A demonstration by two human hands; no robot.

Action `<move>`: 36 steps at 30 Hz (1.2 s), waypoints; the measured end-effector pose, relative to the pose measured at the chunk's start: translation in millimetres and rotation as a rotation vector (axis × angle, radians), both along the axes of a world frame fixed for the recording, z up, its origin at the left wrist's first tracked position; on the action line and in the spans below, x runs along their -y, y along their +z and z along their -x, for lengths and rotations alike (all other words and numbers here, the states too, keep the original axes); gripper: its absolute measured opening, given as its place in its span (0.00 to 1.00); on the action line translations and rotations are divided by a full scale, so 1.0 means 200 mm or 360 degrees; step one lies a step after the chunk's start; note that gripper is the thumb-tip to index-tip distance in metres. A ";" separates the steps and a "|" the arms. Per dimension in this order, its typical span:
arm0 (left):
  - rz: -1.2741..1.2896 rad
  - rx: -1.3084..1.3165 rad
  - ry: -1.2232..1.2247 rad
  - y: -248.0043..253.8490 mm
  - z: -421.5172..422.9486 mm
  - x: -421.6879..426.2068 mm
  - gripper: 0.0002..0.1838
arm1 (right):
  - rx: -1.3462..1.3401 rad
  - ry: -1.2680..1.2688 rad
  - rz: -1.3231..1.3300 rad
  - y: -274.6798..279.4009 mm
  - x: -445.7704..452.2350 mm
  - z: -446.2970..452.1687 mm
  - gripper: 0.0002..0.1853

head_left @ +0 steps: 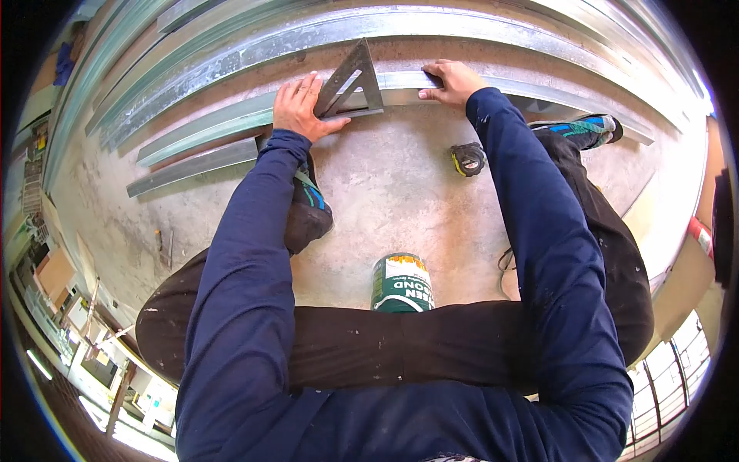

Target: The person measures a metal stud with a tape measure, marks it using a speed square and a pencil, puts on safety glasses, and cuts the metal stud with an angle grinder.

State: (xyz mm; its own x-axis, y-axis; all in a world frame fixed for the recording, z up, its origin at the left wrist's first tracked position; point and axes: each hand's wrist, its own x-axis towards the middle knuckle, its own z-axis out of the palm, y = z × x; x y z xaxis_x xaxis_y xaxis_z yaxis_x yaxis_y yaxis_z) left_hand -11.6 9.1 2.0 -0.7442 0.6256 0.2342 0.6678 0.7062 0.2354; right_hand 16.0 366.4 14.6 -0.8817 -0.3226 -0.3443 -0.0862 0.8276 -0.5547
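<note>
left hand (299, 105), fingers spread, should hold the triangle ruler (372, 85) tight against the bar (404, 80); right hand (456, 82) pinches a dark thing (433, 78).

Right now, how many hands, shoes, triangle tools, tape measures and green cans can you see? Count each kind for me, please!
Left hand and right hand: 2
Left shoe and right shoe: 2
Triangle tool: 1
Tape measure: 1
Green can: 1
Total: 7
</note>
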 end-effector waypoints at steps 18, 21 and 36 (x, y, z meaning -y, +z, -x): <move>0.0159 0.0233 -0.0199 0.03 0.14 -0.02 0.49 | -0.0325 0.0019 -0.0352 0.03 0.08 -0.12 0.41; 0.0104 0.0226 -0.0223 0.01 0.15 0.00 0.49 | -0.0420 0.0021 -0.0368 0.03 0.09 -0.12 0.40; 0.0178 0.0231 -0.0193 0.02 0.14 -0.02 0.50 | -0.0468 0.0012 -0.0371 0.02 0.10 -0.14 0.41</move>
State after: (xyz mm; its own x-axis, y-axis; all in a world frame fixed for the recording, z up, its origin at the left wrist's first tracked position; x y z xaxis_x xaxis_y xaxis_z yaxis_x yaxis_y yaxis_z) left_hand -39.8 14.1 7.0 -0.6825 0.7289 0.0540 0.7144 0.6497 0.2598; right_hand 43.5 346.6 18.4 -0.9518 -0.2722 -0.1415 -0.2203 0.9275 -0.3021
